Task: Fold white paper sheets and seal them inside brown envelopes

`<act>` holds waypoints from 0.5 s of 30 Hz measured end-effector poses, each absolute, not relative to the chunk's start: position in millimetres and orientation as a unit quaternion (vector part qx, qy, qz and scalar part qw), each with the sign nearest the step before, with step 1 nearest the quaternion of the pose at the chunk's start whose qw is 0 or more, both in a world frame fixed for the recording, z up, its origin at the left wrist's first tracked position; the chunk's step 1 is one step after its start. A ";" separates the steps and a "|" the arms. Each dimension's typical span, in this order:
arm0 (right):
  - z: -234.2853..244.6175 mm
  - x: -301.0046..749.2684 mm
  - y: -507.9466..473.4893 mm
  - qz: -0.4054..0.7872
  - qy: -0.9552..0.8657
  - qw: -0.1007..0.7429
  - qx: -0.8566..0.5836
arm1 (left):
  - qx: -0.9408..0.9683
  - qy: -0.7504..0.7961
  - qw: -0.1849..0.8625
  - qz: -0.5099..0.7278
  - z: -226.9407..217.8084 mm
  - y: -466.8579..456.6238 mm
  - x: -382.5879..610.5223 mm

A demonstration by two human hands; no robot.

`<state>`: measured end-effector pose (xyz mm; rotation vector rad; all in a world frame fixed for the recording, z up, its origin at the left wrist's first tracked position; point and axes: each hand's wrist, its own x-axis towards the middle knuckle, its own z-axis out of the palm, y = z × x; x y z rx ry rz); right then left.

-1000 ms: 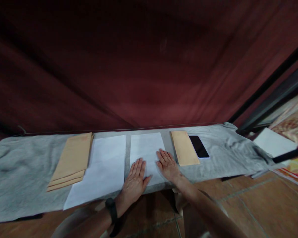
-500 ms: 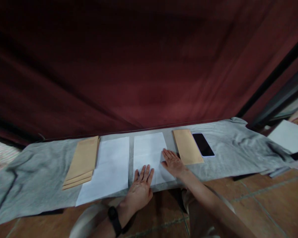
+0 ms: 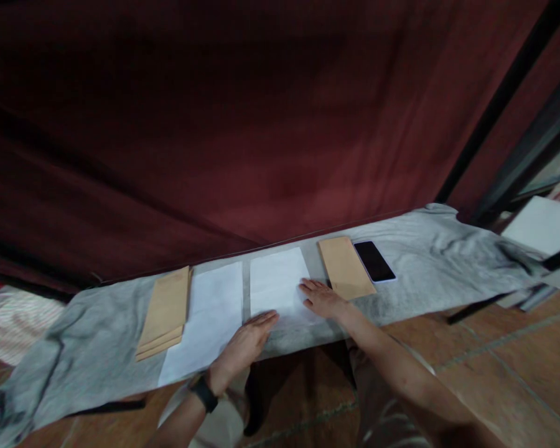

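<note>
A white sheet of paper [image 3: 277, 277] lies on the grey cloth in front of me. My left hand [image 3: 248, 341] rests on its side at the sheet's near left edge, fingers straight and close together, thumb hidden. On the sheet's right edge my right hand [image 3: 324, 300] lies palm down with its fingers stretched out. Neither hand shows anything enclosed in it. Left of the sheet are more white paper [image 3: 210, 311] and a stack of several brown envelopes [image 3: 165, 305]. A single brown envelope [image 3: 346, 267] lies just beyond my right hand.
A dark-screened phone [image 3: 374, 261] lies right of the single envelope. Grey cloth [image 3: 429, 261] covers the narrow, bench-like surface. A dark red curtain [image 3: 261, 155] hangs directly behind it. At the far right is a white flat surface [image 3: 544, 224]; tiled floor [image 3: 508, 361] shows below.
My left hand has turned from palm down onto its side and shifted slightly left along the sheet's near edge. My right hand stays at the right edge. The view has tilted.
</note>
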<state>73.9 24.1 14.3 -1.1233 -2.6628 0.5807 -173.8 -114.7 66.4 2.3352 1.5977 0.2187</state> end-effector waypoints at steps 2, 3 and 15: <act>14.9 85.5 28.3 0.241 -0.905 0.099 -0.337 | 0.792 0.571 0.183 0.119 69.6 -112.7 -180.2; 15.3 92.5 30.1 0.264 -0.905 0.102 -0.318 | 0.776 0.582 0.199 0.142 71.6 -112.2 -183.0; 47.6 109.5 16.0 0.496 -0.800 0.174 -0.288 | 0.631 0.608 0.375 0.301 94.8 -107.0 -190.3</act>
